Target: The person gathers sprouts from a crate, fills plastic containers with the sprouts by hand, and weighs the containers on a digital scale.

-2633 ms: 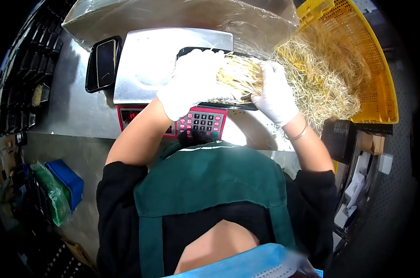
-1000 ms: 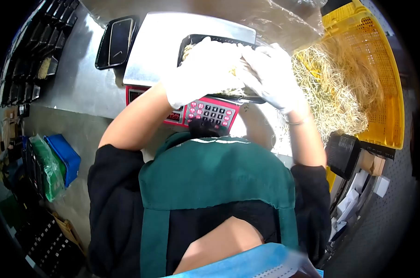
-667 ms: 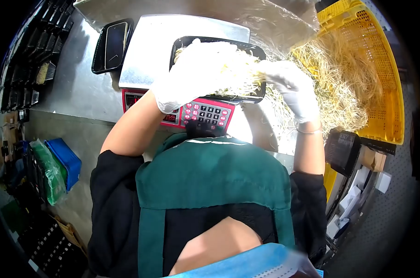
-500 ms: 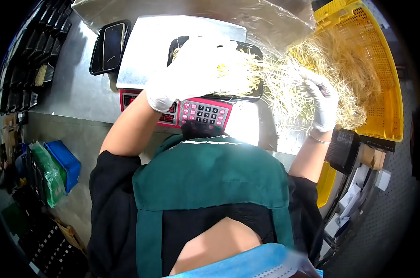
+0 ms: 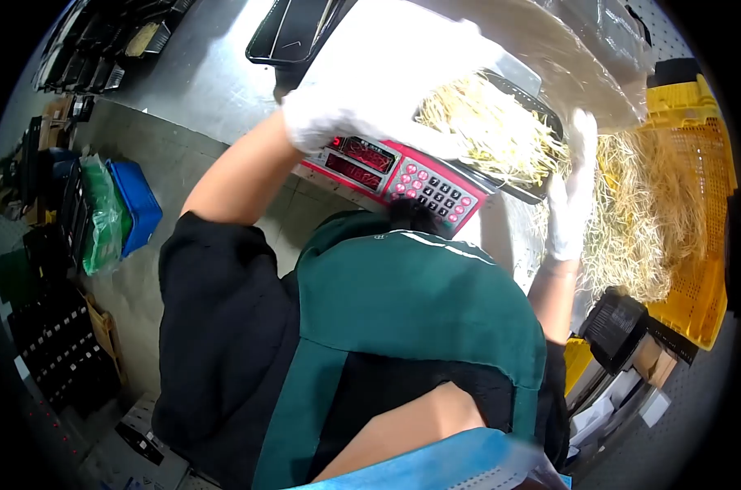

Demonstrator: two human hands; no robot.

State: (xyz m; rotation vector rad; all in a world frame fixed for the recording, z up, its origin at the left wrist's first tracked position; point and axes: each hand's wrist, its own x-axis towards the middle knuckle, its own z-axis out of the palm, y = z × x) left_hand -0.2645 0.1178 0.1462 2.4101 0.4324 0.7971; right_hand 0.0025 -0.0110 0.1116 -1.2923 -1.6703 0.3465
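Note:
A black tray (image 5: pixel 553 122) full of pale yellow sprouts (image 5: pixel 493 126) sits on the metal plate of a red scale (image 5: pixel 436 190). My left hand (image 5: pixel 387 82), in a white glove, lies over the left side of the sprouts with its fingers spread, partly washed out by glare. At the tray's right edge my right hand (image 5: pixel 573 192), also gloved, is held upright with thumb and fingers apart and nothing between them. To its right lies a loose heap of sprouts (image 5: pixel 628 220).
A yellow perforated crate (image 5: pixel 701 269) stands at the right behind the heap. Clear plastic (image 5: pixel 550 41) covers the back. A black tray with a phone (image 5: pixel 293 33) is at the upper left, near stacked black trays (image 5: pixel 84 41). A black container (image 5: pixel 613 327) stands at the lower right.
The view has turned, so the scale appears tilted. My right hand has gone from the loose heap to the tray's right edge and its fingers have opened. More of the tray's sprouts show beside my left hand.

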